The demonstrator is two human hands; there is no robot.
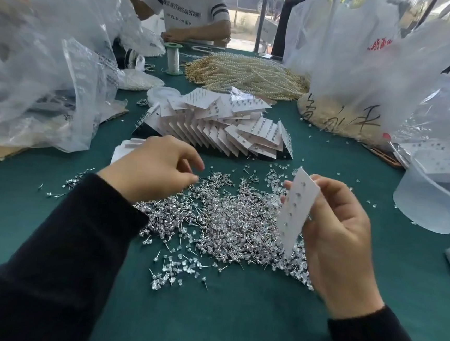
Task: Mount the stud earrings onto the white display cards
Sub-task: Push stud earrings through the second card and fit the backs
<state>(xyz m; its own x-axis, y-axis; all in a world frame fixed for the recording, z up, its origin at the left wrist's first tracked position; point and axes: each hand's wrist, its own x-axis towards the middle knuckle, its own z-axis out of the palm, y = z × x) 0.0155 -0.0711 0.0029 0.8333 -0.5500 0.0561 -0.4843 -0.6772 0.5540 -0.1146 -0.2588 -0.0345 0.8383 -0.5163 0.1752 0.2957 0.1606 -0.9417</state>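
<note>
Stud mounting, card in hand
A white display card (pixel 295 211) was gripped upright by the right hand (pixel 340 235); the left hand (pixel 153 166) was pinched narrow over the stud earrings (pixel 213 223)

Green table (pixel 232 320) bears stud earrings (pixel 213 223), cards (pixel 217 126)

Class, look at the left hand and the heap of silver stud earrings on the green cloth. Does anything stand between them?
Nothing visible does. The left hand hovers at the far edge of the heap of silver stud earrings, fingertips right over them. The white display card sits off to the side in the right hand.
</note>
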